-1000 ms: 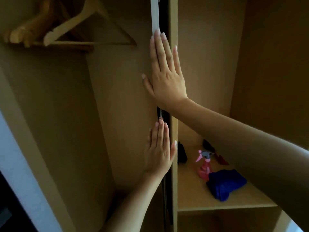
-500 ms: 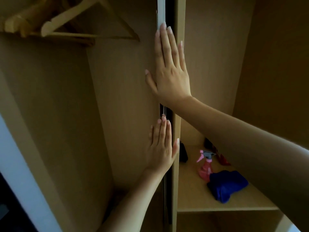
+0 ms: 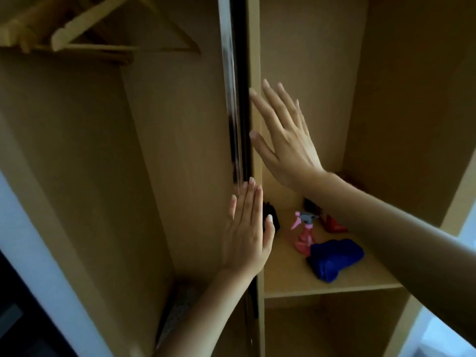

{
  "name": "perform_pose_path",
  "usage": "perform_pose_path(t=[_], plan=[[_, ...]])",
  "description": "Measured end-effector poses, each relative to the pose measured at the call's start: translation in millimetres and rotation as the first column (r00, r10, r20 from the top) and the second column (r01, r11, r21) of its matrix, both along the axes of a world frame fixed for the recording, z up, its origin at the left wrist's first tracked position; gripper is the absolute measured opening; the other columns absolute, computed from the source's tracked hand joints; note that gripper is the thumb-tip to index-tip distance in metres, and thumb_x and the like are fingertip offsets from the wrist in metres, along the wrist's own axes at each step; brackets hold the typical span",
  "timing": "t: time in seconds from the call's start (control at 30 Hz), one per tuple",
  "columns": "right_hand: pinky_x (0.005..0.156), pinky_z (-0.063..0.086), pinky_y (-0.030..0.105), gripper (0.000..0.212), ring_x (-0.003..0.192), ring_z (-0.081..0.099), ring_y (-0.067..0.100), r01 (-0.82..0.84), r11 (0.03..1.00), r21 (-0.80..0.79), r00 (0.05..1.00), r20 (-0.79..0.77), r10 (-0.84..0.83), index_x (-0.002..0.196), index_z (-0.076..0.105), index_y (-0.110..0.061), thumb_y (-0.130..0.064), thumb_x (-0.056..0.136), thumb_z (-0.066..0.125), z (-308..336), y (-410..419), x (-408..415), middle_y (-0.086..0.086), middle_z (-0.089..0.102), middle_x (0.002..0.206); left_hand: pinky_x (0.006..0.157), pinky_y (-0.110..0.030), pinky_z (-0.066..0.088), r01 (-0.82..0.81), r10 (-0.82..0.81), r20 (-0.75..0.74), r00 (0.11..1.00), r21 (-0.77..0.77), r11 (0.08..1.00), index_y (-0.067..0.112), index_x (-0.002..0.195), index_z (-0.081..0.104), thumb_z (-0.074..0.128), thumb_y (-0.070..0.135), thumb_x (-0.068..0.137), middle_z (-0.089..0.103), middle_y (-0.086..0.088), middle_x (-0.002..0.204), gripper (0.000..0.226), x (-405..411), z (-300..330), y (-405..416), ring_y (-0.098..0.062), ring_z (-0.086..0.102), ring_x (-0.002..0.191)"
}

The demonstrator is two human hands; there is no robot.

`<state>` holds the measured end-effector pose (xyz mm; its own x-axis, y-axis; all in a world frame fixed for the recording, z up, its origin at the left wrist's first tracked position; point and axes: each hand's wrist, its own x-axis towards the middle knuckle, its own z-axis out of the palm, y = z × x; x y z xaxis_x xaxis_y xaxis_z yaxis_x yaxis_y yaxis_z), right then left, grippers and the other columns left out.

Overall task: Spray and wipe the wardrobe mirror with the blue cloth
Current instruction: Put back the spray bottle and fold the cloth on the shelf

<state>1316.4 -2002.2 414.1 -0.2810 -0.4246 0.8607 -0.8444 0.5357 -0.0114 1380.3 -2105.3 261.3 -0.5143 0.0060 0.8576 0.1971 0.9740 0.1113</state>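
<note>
Mirror door (image 3: 233, 104) blurred, edge-on; red item (image 3: 333, 224) half-hidden behind right forearm.

Crumpled blue cloth (image 3: 334, 258) on shelf (image 3: 283, 279) — touching upright pink spray bottle (image 3: 305, 234)

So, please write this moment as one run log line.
left hand: flat on door edge | right hand: open | blue cloth, spray bottle: on shelf

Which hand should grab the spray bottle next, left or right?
Right, likely. The right hand is open above the shelf holding the spray bottle; the left hand lies flat against the door edge.
</note>
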Motion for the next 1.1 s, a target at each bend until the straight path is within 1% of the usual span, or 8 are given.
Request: perform_pose_path(t=[0.1,0.33,0.53,0.63,0.73,0.8,0.9,1.1], plan=[[0.121,-0.003,0.039,0.057,0.151,-0.003,0.016,0.062,0.997,0.041,0.99,0.121,-0.067,0.155,0.016,-0.029,-0.032,0.103,0.039,-46.2,34.0,-8.6,-0.001,0.01,0.164,0.118,-0.047,0.023,0.067,-0.071,0.112,0.991,0.042,0.997,0.013,0.15,0.028,0.037,0.029,0.101,0.025,-0.004,0.158,0.053,2.9,-18.6,18.0,-0.014,0.018,0.147],[0.121,-0.003,0.036,0.052,0.15,-0.002,0.009,0.185,0.98,0.068,0.915,0.352,-0.197,0.153,0.024,-0.029,-0.036,0.104,0.04,-133.6,108.4,-25.0,-0.005,0.015,0.162,0.119,-0.045,0.02,0.065,-0.103,0.333,0.937,0.123,0.99,0.016,0.151,0.025,0.036,0.032,0.1,0.019,0.0,0.159,0.054,-17.4,-57.9,66.0,-0.01,0.01,0.148],[0.122,-0.003,0.035,0.057,0.15,0.002,0.011,0.255,0.954,0.159,0.802,0.517,-0.3,0.155,0.018,-0.026,-0.043,0.103,0.034,-195.5,169.3,-75.9,-0.004,0.014,0.163,0.121,-0.036,0.003,0.07,-0.113,0.461,0.88,0.109,0.992,0.022,0.153,0.013,0.031,0.034,0.103,0.004,0.008,0.16,0.056,-63.7,-88.0,111.0,-0.003,-0.003,0.147],[0.122,-0.003,0.036,0.058,0.15,0.002,0.011,0.252,0.951,0.178,0.73,0.61,-0.308,0.155,0.016,-0.023,-0.041,0.103,0.036,-224.3,196.4,-112.4,-0.003,0.014,0.162,0.119,-0.026,0.002,0.056,-0.162,0.529,0.833,0.211,0.976,0.024,0.153,0.008,0.032,0.038,0.102,-0.003,0.013,0.158,0.057,-95.4,-112.5,134.5,0.001,-0.007,0.144],[0.122,-0.003,0.035,0.057,0.15,0.003,0.012,0.228,0.954,0.193,0.663,0.687,-0.298,0.154,0.016,-0.024,-0.039,0.103,0.036,-253.5,216.5,-142.8,-0.002,0.015,0.162,0.12,-0.03,0.017,0.022,-0.214,0.618,0.757,0.303,0.953,0.023,0.153,0.012,0.033,0.042,0.102,0.008,0.009,0.16,0.059,-126.1,-142.5,155.3,-0.006,0.005,0.147],[0.122,0.0,0.036,0.056,0.15,0.007,0.014,0.2,0.954,0.222,0.622,0.724,-0.299,0.154,0.019,-0.022,-0.039,0.103,0.036,-273.1,227.0,-163.5,-0.001,0.017,0.162,0.12,-0.03,0.017,-0.031,-0.202,0.668,0.716,0.32,0.947,0.022,0.153,0.012,0.033,0.042,0.102,0.01,0.007,0.161,0.059,-146.1,-160.1,167.5,-0.009,0.01,0.147],[0.121,0.009,0.036,0.057,0.148,0.016,0.018,0.156,0.954,0.258,0.546,0.782,-0.301,0.152,0.025,-0.019,-0.044,0.103,0.033,-298.5,235.3,-190.4,0.0,0.022,0.16,0.119,-0.026,0.013,-0.104,-0.168,0.709,0.684,0.324,0.94,0.02,0.153,0.013,0.035,0.039,0.102,0.009,0.006,0.161,0.06,-166.9,-176.9,178.9,-0.009,0.01,0.147],[0.117,0.026,0.04,0.066,0.142,0.032,0.021,0.041,0.958,0.285,0.446,0.852,-0.273,0.149,0.032,-0.015,-0.057,0.099,0.022,-336.9,234.4,-224.8,0.005,0.037,0.153,0.12,-0.034,0.018,-0.225,-0.13,0.747,0.652,0.355,0.907,0.015,0.152,0.018,0.04,0.035,0.101,0.012,0.002,0.16,0.059,-196.0,-206.0,187.5,-0.011,0.012,0.147]])
